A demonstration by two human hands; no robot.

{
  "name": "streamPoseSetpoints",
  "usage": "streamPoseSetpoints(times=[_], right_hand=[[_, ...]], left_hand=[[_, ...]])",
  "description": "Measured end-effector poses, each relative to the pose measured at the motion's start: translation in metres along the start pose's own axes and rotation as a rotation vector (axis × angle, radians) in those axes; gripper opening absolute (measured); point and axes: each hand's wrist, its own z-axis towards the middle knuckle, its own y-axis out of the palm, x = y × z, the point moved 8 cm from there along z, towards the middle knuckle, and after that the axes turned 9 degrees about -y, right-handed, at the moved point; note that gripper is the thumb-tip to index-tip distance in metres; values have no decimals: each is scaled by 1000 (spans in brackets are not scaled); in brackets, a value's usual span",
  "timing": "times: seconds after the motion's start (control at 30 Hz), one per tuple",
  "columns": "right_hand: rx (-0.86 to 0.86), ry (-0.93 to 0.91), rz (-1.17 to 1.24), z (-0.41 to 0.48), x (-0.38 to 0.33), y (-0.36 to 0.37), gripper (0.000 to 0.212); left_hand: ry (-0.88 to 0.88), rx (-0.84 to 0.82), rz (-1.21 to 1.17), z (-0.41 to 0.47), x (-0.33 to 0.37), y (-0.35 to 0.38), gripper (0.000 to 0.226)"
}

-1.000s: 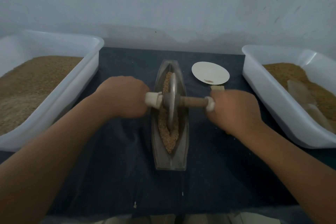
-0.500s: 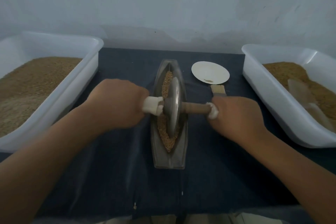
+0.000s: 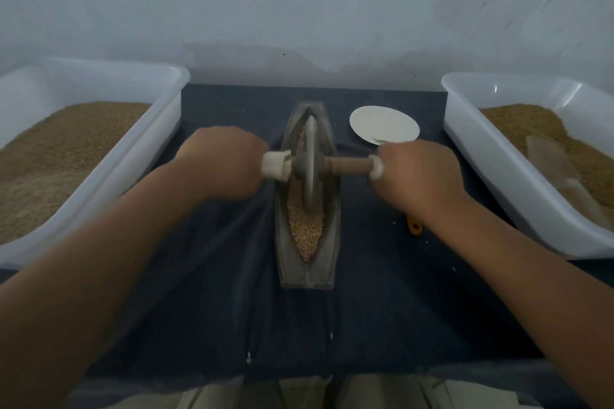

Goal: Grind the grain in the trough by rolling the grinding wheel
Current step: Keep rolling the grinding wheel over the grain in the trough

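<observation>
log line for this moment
left hand: grips axle end | right hand: grips axle end | grinding wheel: upright in trough | grain: in trough

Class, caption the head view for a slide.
Left hand and right hand grip the axle of the grinding wheel in the trough, between left tub and right tub.

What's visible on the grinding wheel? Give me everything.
The grinding wheel is a thin grey disc, metal or stone by its look, standing upright on edge in the trough, its rim down in the grain, toward the far half. A brown wooden-looking axle runs through its hub, with white wraps at both ends. The left hand and right hand each grip an axle end.
</observation>
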Motion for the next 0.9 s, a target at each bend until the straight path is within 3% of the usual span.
streamPoseSetpoints(times=[0.13,0.27,0.43,0.53,0.7,0.9], right_hand=[[84,-66,104,-43,-9,-14,39],[38,8,-13,5,0,2,40],[-32,96,43,44,14,21,36],[-35,75,37,12,6,14,40],[109,-57,69,-43,-11,-19,39],[14,35,3,28,6,11,36]], left_hand=[[50,13,18,-36,-3,9,14],[-1,11,11,2,0,2,11],[-56,84,26,39,4,-19,12],[-14,99,51,16,6,-15,10],[29,174,60,-36,-3,5,20],[-58,183,17,22,-3,-5,9]])
